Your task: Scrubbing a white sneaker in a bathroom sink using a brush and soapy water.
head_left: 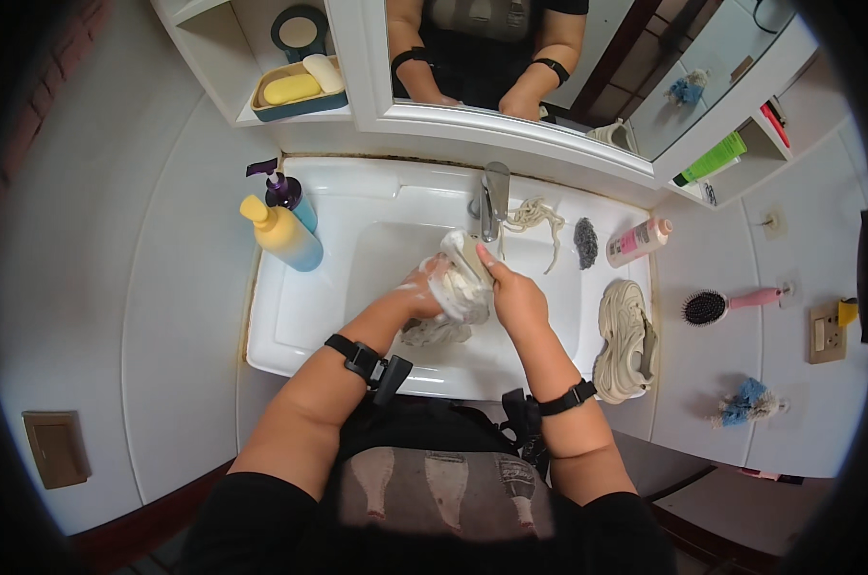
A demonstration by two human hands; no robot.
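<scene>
Over the white sink basin (367,268) I hold a pale, foam-covered shoe (467,292). My left hand (422,292) is closed around its left side, with suds on the fingers. On the other side my right hand (520,295) grips the shoe, its thumb lying along the beige upper edge; the other fingers are mostly hidden. Below my left hand a wet, greyish heap (436,333) shows in the basin; I cannot make out what it is. A matching beige shoe (625,340) rests on the sink's right rim.
A chrome faucet (492,201) rises behind the shoe, with cream laces (534,218) beside it. Steel wool (585,242) and a pink-white bottle (640,241) stand farther right. Two pump bottles, one yellow-blue (285,238) and one purple (288,192), occupy the left rim. A mirror cabinet (510,129) overhangs the back.
</scene>
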